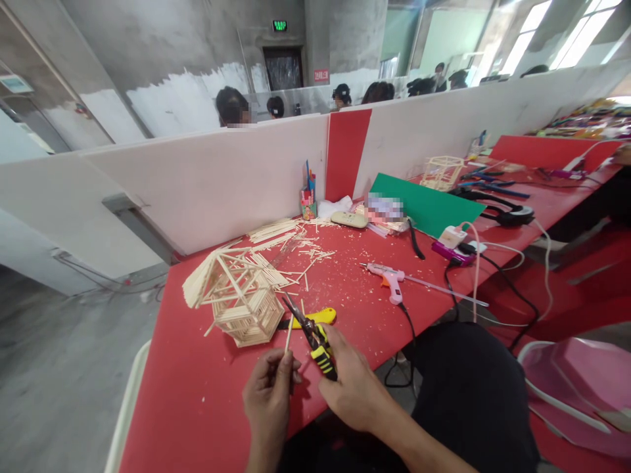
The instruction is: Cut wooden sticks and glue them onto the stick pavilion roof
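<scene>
Clock reference: centred on the two hands, 12 o'clock toward the white partition.
Left hand: pinches a thin stick between thumb and fingers, pointing to 12.
Right hand: grips the yellow-black cutters, blades toward 11, beside the stick; blade contact cannot be told.
Stick model: at 10 to 11, its slatted roof close to the table's left edge.
Utility knife: at 12, partly behind the cutters.
Loose sticks: between 11 and 12, near the partition.
Glue gun: between 1 and 2, well apart.
Working room: table surface extends at 9 to the left edge; front edge at 6.
</scene>
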`<move>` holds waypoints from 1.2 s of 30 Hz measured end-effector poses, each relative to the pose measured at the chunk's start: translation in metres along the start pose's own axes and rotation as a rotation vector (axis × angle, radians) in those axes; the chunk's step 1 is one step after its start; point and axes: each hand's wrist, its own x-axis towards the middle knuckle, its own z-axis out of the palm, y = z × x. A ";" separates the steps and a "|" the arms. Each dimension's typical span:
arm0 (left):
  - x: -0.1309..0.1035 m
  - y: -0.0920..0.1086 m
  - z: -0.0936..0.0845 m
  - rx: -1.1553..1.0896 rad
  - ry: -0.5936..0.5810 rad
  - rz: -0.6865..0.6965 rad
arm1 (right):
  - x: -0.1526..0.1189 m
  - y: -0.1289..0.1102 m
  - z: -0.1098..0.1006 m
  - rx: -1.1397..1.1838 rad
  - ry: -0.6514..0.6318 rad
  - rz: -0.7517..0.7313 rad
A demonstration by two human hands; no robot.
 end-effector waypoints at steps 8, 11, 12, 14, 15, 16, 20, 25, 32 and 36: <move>0.007 -0.001 -0.011 0.024 -0.053 -0.023 | -0.001 0.000 -0.003 -0.012 -0.006 0.012; 0.009 0.000 -0.013 -0.053 -0.074 -0.100 | 0.000 0.001 -0.003 -0.009 0.011 0.011; 0.010 0.001 -0.014 -0.069 -0.072 -0.122 | 0.000 0.001 -0.004 -0.010 0.012 0.015; 0.010 0.004 -0.014 -0.046 -0.046 -0.128 | 0.001 0.001 -0.004 -0.013 0.006 0.021; 0.010 0.006 -0.014 -0.003 -0.020 -0.100 | 0.001 0.002 -0.004 -0.017 0.004 0.021; 0.010 0.008 -0.014 0.060 0.012 -0.045 | 0.001 0.002 -0.004 -0.024 0.006 0.019; 0.013 0.022 -0.010 0.319 0.099 0.285 | -0.003 0.005 -0.002 -0.077 0.016 -0.018; 0.028 0.036 0.002 0.298 0.011 0.366 | -0.007 0.007 -0.001 -0.090 0.014 -0.074; 0.035 0.039 0.007 0.214 -0.115 0.328 | -0.010 0.006 -0.006 -0.147 -0.014 -0.032; 0.036 0.041 0.005 0.205 -0.179 0.344 | -0.010 0.003 -0.009 -0.158 -0.014 -0.052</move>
